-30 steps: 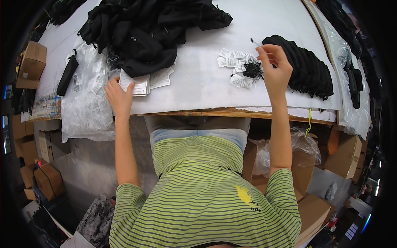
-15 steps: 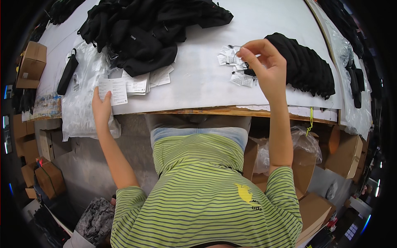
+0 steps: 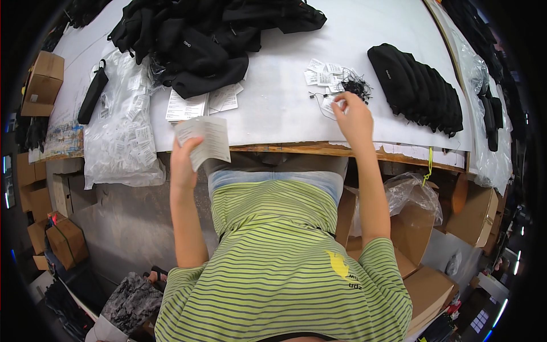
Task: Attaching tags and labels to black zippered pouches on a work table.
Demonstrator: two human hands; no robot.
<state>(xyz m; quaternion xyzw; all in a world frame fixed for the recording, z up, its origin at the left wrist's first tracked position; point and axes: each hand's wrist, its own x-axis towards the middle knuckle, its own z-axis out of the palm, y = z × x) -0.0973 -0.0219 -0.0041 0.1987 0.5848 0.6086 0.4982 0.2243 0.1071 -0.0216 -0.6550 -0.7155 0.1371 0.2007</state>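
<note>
My left hand (image 3: 183, 162) grips a white printed card (image 3: 209, 138), slightly bent, in front of the table edge. Behind it, a stack of similar cards (image 3: 185, 107) lies partly under a heap of black fabric items (image 3: 202, 57). My right hand (image 3: 356, 119) is pinched on a thin black tag string (image 3: 319, 108), whose loop hangs out to the left of the fingertips. Just beyond those fingers sit a tangle of black strings (image 3: 357, 86) and several small white labels (image 3: 323, 75). A row of overlapping black pouches (image 3: 419, 91) lies to the right.
On the left of the white table (image 3: 285, 85), a clear plastic bag of white labels (image 3: 134, 151) hangs over the edge, beside a single black pouch (image 3: 94, 94). Clear plastic (image 3: 490, 137) lies along the right side. Open cardboard boxes (image 3: 419, 228) stand below the table.
My left hand has brought the card rightward, away from the stack, and turned it. My right hand has come down and left with the string, uncovering the string tangle and the pouch row's left end.
</note>
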